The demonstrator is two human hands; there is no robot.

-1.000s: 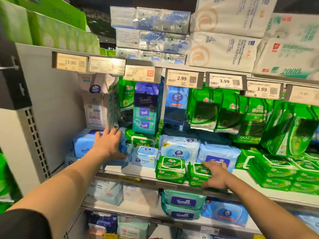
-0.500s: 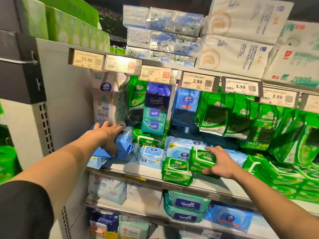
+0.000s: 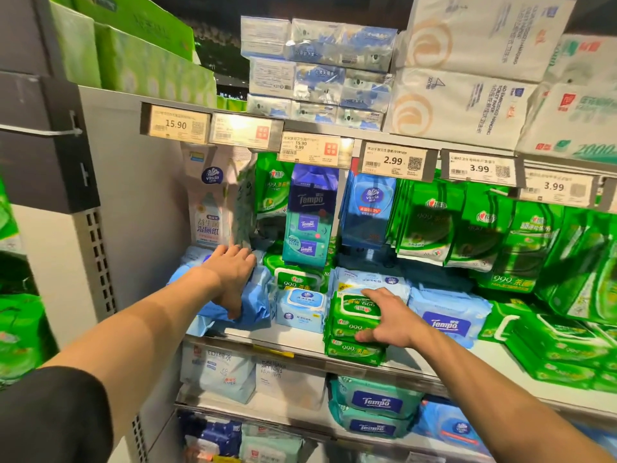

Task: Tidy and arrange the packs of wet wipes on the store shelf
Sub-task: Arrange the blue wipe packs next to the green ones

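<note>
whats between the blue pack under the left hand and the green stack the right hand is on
In the head view, a small light-blue lidded wipes pack stands between the blue pack and the green stack.

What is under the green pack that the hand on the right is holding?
Another green pack like it lies right under the top green pack that the right hand grips. Below that is the shelf. Whether the lower pack's lid is shut is hidden.

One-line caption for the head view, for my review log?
Left hand grips a blue wipes pack while the right hand holds a green pack atop another on the shelf.
</note>
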